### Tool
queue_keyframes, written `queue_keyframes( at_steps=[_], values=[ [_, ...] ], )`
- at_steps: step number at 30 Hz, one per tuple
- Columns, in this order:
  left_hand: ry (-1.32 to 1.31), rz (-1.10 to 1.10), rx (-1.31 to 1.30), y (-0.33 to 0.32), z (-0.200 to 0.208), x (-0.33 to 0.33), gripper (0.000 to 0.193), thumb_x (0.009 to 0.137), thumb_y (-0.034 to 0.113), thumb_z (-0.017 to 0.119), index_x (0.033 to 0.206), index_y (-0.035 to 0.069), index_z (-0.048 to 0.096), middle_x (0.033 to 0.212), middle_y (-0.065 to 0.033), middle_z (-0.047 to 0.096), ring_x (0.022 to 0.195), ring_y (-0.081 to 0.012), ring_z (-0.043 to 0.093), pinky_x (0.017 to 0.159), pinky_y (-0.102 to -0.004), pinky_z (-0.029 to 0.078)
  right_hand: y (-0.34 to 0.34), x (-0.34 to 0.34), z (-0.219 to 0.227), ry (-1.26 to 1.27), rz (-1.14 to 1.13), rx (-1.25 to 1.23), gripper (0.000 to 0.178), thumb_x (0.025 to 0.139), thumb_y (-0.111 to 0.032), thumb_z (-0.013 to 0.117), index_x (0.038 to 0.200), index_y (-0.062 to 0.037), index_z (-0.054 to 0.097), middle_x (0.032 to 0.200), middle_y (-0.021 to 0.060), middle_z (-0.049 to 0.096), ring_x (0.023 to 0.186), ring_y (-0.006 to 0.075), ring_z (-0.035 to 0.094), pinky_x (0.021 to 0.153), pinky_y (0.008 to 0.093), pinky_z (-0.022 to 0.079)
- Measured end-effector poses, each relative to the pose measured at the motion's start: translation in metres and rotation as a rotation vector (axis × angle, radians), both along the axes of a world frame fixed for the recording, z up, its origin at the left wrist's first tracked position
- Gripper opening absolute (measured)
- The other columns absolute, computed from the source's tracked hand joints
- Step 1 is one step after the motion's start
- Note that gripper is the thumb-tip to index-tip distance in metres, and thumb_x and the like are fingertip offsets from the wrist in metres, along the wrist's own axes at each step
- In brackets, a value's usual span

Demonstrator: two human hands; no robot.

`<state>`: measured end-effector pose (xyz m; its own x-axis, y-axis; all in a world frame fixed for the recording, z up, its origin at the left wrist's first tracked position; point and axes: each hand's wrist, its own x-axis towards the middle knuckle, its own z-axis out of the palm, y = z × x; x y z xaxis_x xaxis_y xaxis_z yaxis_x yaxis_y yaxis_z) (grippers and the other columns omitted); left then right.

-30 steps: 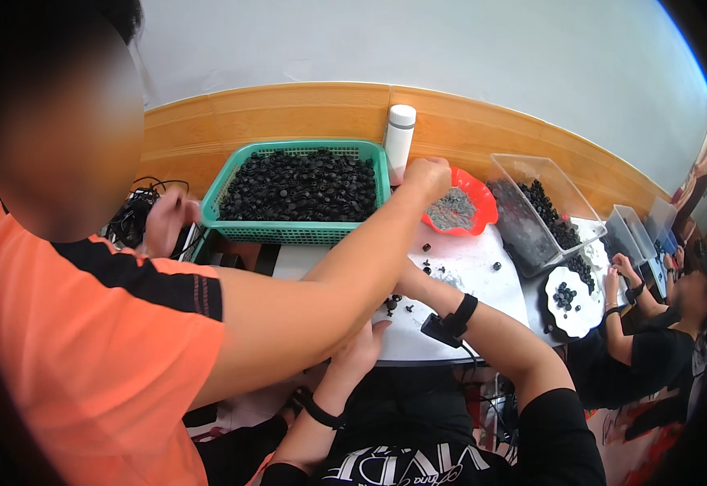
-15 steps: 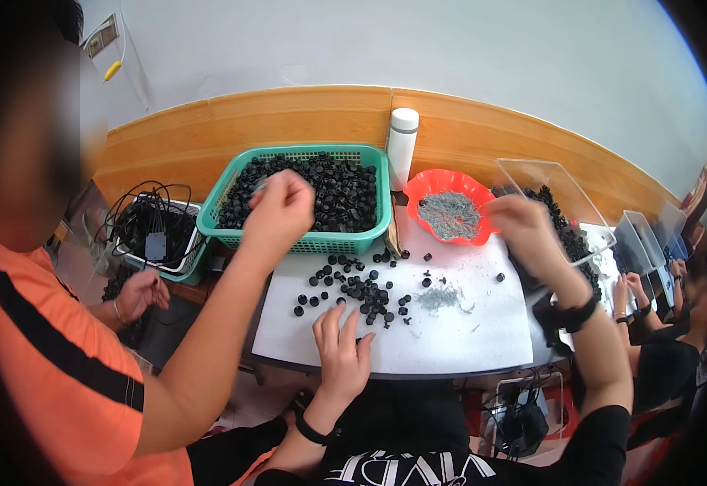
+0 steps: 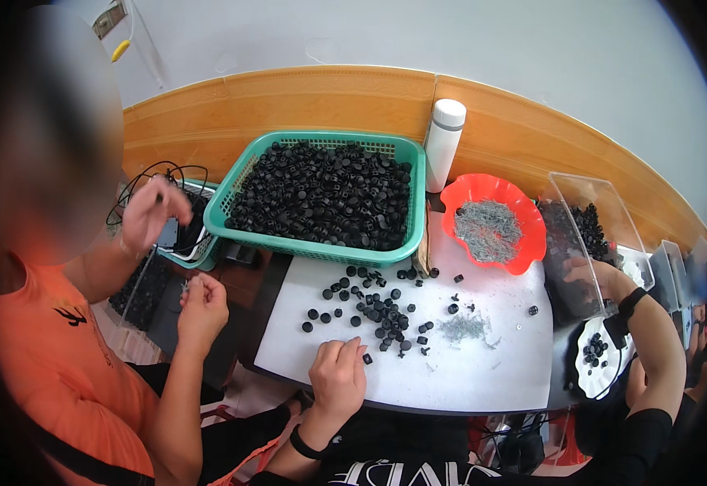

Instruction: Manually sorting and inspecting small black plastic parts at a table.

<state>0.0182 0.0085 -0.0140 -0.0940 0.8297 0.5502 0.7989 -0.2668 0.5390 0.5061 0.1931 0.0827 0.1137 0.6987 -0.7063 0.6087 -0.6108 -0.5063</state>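
Note:
My left hand (image 3: pixel 339 381) rests at the front edge of the white work surface (image 3: pixel 499 381), its fingers curled closed. A small black cap (image 3: pixel 367 359) sits at its fingertips. Just beyond lies a loose cluster of black round caps (image 3: pixel 382 312). My right hand (image 3: pixel 596 279) is at the clear plastic box (image 3: pixel 604 202) on the right, among black parts (image 3: pixel 587 228). Its fingers look bent together, partly behind the clear wall; what they hold is hidden. Between the hands lies a small heap of thin grey metal pins (image 3: pixel 465 326).
A green basket (image 3: pixel 313 249) full of black caps stands at the back, beside a white bottle (image 3: pixel 444 146). Right of it is a red scalloped dish (image 3: pixel 532 235) of pins. A white plate (image 3: pixel 592 381) holds several caps. On the left sits a co-worker in orange (image 3: pixel 70 364).
My right hand has moved from the red dish to the clear box. My left hand's fingers have curled in. The co-worker's hand has withdrawn from above the green basket. The view has shifted.

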Motion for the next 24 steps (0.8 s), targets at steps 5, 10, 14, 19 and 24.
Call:
queue_keyframes(
  at_steps=[5, 10, 14, 19, 24],
  values=[
    [-0.061, 0.034, -0.069, 0.012, 0.012, 0.006, 0.028, 0.084, 0.001, 0.065, 0.112, -0.004, 0.064, 0.083, -0.0151, 0.06, 0.076, -0.034, 0.059, 0.065, -0.0428, 0.048, 0.003, 0.005, -0.01, 0.078, -0.067, 0.035, 0.076, 0.077, -0.017, 0.074, 0.145, -0.0103, 0.04, 0.142, 0.0108, 0.045, 0.119, 0.0313, 0.051, 0.079, 0.0587, 0.049],
    [-0.081, -0.096, -0.04, 0.003, 0.022, 0.004, 0.034, 0.083, 0.0, 0.068, 0.115, -0.006, 0.063, 0.086, -0.0155, 0.061, 0.079, -0.0325, 0.061, 0.068, -0.039, 0.049, -0.003, 0.009, -0.021, -0.118, 0.17, 0.296, 0.039, 0.072, -0.002, 0.07, 0.11, -0.0083, 0.069, 0.093, 0.0101, 0.066, 0.061, 0.0193, 0.062, 0.056, 0.0376, 0.052],
    [-0.089, -0.192, -0.083, -0.013, 0.024, 0.013, 0.028, 0.08, 0.005, 0.072, 0.107, 0.0, 0.068, 0.093, -0.0148, 0.06, 0.086, -0.0316, 0.059, 0.071, -0.0386, 0.049, 0.006, 0.037, -0.026, -0.009, 0.08, 0.376, 0.021, 0.074, 0.004, 0.065, 0.093, -0.0052, 0.07, 0.076, 0.0103, 0.064, 0.049, 0.0179, 0.056, 0.043, 0.0328, 0.045],
    [0.067, -0.113, -0.076, -0.002, 0.004, 0.01, 0.019, 0.077, 0.005, 0.072, 0.096, 0.008, 0.073, 0.094, -0.0129, 0.058, 0.089, -0.0315, 0.057, 0.072, -0.0399, 0.05, 0.0, 0.024, 0.038, -0.005, -0.303, 0.651, 0.009, 0.077, 0.002, 0.064, 0.081, -0.006, 0.063, 0.071, 0.006, 0.061, 0.042, 0.0136, 0.05, 0.03, 0.028, 0.03],
    [0.001, -0.026, -0.027, 0.009, -0.001, -0.002, 0.02, 0.077, -0.001, 0.065, 0.095, 0.004, 0.073, 0.095, -0.0139, 0.057, 0.09, -0.0333, 0.056, 0.072, -0.0416, 0.05, -0.048, -0.043, 0.102, 0.369, -0.424, 0.822, 0.014, 0.078, 0.0, 0.065, 0.088, -0.0085, 0.063, 0.068, 0.0034, 0.057, 0.046, 0.0113, 0.052, 0.033, 0.0217, 0.03]
  ],
)
